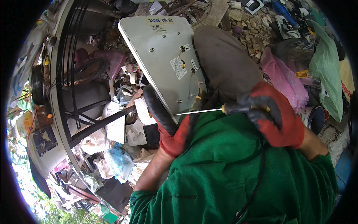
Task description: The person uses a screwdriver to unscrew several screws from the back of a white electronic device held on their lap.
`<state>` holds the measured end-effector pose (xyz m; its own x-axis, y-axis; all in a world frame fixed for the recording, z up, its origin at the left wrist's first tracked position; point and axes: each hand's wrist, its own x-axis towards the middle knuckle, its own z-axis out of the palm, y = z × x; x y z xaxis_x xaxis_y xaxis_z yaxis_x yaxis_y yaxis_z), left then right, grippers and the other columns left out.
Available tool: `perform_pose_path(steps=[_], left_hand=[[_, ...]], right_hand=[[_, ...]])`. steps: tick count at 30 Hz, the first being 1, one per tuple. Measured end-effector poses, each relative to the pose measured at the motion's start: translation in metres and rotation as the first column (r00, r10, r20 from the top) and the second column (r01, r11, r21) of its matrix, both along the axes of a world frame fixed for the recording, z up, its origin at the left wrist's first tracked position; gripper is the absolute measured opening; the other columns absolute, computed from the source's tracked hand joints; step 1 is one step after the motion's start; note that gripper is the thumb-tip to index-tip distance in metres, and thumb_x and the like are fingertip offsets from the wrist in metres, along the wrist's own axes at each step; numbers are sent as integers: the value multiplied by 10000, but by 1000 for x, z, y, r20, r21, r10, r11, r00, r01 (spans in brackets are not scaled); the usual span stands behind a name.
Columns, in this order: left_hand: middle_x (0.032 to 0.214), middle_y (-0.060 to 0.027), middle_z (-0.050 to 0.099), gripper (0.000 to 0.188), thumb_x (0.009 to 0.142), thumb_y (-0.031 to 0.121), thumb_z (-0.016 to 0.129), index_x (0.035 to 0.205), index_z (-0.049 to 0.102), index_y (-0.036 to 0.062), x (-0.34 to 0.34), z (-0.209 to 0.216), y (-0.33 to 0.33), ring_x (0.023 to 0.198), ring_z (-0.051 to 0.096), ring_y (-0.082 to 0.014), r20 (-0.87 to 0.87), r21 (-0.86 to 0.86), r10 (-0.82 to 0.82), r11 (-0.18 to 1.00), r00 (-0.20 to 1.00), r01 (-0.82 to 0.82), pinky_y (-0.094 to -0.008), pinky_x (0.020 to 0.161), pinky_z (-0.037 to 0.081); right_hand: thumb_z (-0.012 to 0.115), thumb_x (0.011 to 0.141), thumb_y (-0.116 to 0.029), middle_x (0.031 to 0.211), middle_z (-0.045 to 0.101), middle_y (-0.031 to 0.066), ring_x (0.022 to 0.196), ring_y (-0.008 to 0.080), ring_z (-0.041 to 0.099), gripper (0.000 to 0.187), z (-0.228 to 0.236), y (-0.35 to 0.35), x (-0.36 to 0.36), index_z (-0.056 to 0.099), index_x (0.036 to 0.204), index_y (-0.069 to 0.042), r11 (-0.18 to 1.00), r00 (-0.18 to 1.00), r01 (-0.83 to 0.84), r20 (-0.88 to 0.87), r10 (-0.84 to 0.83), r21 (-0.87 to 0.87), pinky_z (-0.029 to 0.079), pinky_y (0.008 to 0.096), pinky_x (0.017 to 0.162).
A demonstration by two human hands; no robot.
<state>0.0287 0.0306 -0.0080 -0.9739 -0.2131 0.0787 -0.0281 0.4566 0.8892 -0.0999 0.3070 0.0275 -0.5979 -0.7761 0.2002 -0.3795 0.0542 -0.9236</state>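
A screwdriver points to 9 o'clock — its tip by a pale panel's near corner.
The panel sits toward 11 o'clock, the left hand spread in a V at that corner; the right hand wraps the screwdriver's handle — pink plastic lies between 2 and 3 o'clock.

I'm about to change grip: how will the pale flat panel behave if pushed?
The pale flat panel is probably stiff: its broad face shows no sag. It may tilt, with the left hand at its near end. Its thin exposed cables look fragile.
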Motion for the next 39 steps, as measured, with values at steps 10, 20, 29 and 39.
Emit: perform_pose_path(steps=[10,20,29,39], left_hand=[[1648,-207,51,1009,879,50,656,1587,-62,19,9,-4,-8,1496,201,-310,-31,-97,-20,995,999,17,-436,1195,231],[1615,-204,184,937,883,16,639,1590,24,28,19,-7,-15,1460,288,-303,-42,-401,-147,908,988,118,-423,1184,263],[1674,-205,-51,964,828,-13,697,1600,122,47,11,-2,-4,1546,40,-300,-40,211,19,977,999,-11,-410,1223,96],[1476,-188,436,854,878,-32,659,1563,153,18,10,-3,-7,1322,491,-272,-55,48,8,999,998,-5,-406,1109,394]], right_hand=[[630,814,-41,1094,602,203,988,363,612,494,1,-2,2,521,1293,7,997,992,13,127,-24,80,516,432,841],[637,798,-84,1044,584,200,957,389,588,414,22,-17,-10,544,1196,-22,989,1000,-4,12,3,147,494,437,837],[661,756,-26,1022,612,178,874,368,652,478,12,-32,-20,583,1227,-31,994,949,-70,-313,39,-89,531,407,755],[662,751,-43,1092,634,178,896,370,639,497,15,-28,-20,569,1238,-12,987,940,-156,-310,140,-27,508,427,816]])
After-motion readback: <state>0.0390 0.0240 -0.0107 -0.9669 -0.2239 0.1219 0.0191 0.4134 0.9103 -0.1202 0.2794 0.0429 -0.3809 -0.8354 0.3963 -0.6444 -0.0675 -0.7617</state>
